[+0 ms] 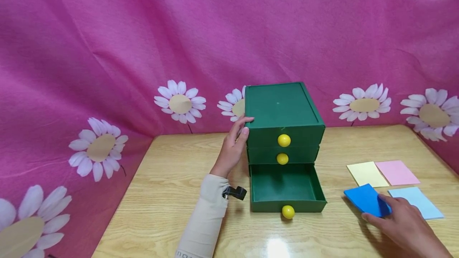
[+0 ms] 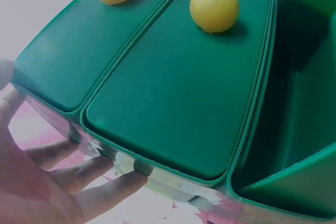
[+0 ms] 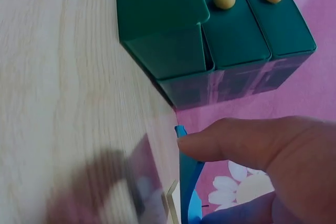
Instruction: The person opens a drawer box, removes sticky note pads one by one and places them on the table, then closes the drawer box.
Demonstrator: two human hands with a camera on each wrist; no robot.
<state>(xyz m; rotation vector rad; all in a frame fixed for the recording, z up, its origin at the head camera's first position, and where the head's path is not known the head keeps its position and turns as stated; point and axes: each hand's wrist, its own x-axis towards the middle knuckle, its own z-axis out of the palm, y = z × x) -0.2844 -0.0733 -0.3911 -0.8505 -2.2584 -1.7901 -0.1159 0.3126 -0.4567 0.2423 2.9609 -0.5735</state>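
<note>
A green drawer unit (image 1: 283, 104) stands on the table with its bottom drawer (image 1: 283, 186) pulled out and the two upper drawers closed. My left hand (image 1: 231, 146) rests against the unit's left side, fingers spread along the wall and fingertips at the top edge. In the left wrist view those fingers (image 2: 113, 190) lie straight against the side. Between thumb and fingers, my right hand (image 1: 405, 220) pinches a blue sticky note pad (image 1: 367, 200), held tilted to the right of the drawer. The right wrist view shows the thumb (image 3: 226, 140) on the pad's face.
Near the right hand lie a yellow pad (image 1: 367, 173), a pink pad (image 1: 397, 172) and a light blue pad (image 1: 417, 202). Each drawer has a round yellow knob (image 1: 288, 212). A magenta cloth (image 1: 229, 31) with daisies hangs behind the wooden table (image 1: 172, 170).
</note>
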